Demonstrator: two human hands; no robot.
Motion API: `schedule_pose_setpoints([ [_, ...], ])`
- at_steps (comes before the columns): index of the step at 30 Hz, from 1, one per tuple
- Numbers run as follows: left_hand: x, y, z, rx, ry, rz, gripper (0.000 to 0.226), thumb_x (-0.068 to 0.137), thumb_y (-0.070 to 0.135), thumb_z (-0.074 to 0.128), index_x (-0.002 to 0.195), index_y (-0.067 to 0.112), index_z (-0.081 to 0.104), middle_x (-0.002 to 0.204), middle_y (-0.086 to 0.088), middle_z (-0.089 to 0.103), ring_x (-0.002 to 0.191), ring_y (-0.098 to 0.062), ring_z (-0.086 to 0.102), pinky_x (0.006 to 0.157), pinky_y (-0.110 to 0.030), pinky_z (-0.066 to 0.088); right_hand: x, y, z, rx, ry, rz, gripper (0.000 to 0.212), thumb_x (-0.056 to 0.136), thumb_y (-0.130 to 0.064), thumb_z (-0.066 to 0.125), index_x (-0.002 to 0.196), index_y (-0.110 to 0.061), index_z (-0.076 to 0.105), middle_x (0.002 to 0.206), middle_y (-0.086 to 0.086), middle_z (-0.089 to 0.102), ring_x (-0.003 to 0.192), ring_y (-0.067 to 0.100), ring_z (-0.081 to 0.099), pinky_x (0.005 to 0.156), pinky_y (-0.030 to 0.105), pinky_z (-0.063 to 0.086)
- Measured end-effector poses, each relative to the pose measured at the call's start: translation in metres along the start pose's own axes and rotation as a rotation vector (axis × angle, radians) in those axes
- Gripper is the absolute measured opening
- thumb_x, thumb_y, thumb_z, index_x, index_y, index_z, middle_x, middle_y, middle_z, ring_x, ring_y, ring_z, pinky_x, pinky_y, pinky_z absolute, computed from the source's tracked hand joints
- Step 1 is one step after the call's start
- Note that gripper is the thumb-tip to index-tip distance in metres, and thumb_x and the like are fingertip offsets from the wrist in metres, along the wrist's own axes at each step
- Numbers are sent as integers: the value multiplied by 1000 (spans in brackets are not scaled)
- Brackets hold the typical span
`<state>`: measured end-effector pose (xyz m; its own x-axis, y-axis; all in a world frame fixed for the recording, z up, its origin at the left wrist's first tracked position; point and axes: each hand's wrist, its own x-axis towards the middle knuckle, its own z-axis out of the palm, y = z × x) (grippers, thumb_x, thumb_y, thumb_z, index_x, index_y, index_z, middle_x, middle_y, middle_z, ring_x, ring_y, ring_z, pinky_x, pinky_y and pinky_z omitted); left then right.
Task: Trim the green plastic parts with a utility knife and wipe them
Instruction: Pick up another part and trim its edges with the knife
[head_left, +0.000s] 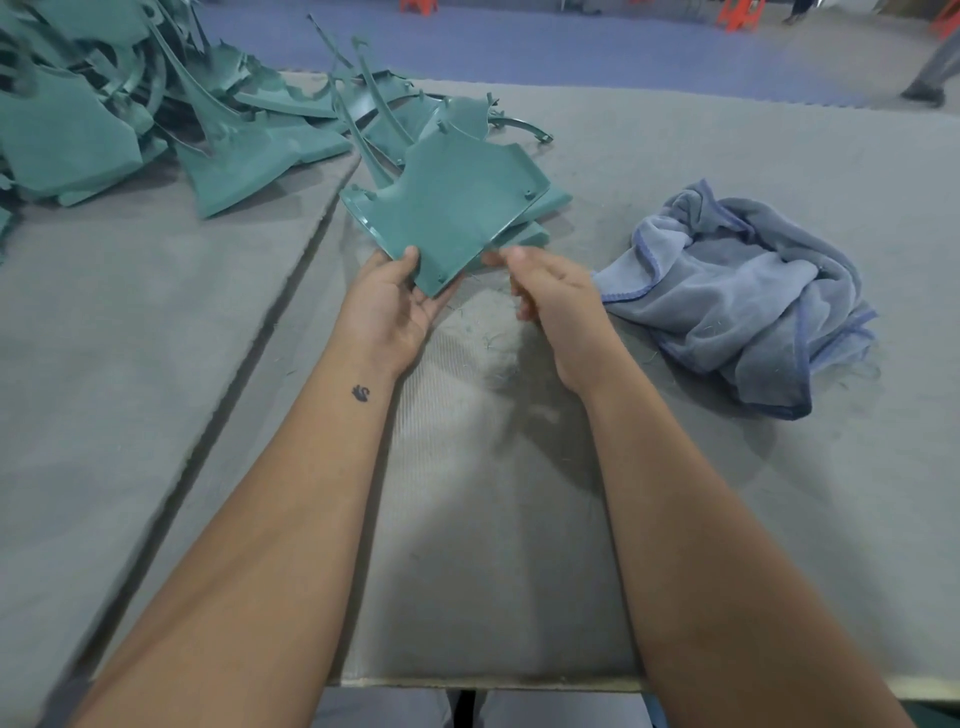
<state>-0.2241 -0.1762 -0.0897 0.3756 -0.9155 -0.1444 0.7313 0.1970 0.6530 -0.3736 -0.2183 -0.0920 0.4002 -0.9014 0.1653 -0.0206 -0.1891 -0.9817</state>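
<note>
With my left hand (387, 304) pinching the flat green plastic panel (449, 218) thumb-on-top at its near corner and my right hand (540, 291) curled against its right edge, any knife hidden, I should keep it steady and cut away from my thumb.

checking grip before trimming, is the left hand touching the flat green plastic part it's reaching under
Touching. The head view shows the left hand holding the flat green plastic part, thumb pressed on its near edge, fingers beneath its corner.
</note>
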Motion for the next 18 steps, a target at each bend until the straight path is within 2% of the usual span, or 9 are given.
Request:
schedule_pose_setpoints([
  [2,-1,0,0,33,-14,-5,23,102,0,35,108,8,55,106,-15,66,90,-27,67,72,-34,61,-2,0,3,-121,-46,-66,17,94,-26,57,80,-22,66,67,-13,52,60,1,42,60,19,35],
  [4,-2,0,1,48,-9,-1,25,102,0,34,105,9,57,99,-12,69,85,-25,69,71,-34,61,-5,-1,7,-184,-117,-103,20,95,-18,57,75,-21,57,60,-10,51,54,4,42,55,19,36],
  [7,-2,0,1,16,-18,-6,25,103,2,33,105,7,58,92,-11,72,78,-22,72,67,-32,60,-8,-1,13,-215,-210,-83,19,96,-16,54,77,-18,56,58,-4,57,51,10,47,54,23,41],
  [11,-3,0,0,-19,-45,-8,24,103,3,33,105,4,57,83,-10,75,73,-22,73,64,-33,60,-7,3,14,-284,-214,-87,17,95,-14,56,81,-9,65,53,-9,54,54,8,47,58,24,41],
  [14,-3,-1,-1,-37,-54,-29,23,102,3,34,105,2,57,83,-11,74,73,-23,73,63,-32,59,-5,5,14,-315,-194,-87,20,94,-16,57,77,-10,63,51,-11,54,49,1,45,58,22,39],
  [18,-5,-2,-2,-26,-68,-10,24,103,3,34,103,1,58,82,-11,75,72,-21,73,60,-29,58,-5,7,15,-283,-171,-92,19,94,-14,56,78,-7,62,53,-10,53,50,2,43,58,23,37],
])
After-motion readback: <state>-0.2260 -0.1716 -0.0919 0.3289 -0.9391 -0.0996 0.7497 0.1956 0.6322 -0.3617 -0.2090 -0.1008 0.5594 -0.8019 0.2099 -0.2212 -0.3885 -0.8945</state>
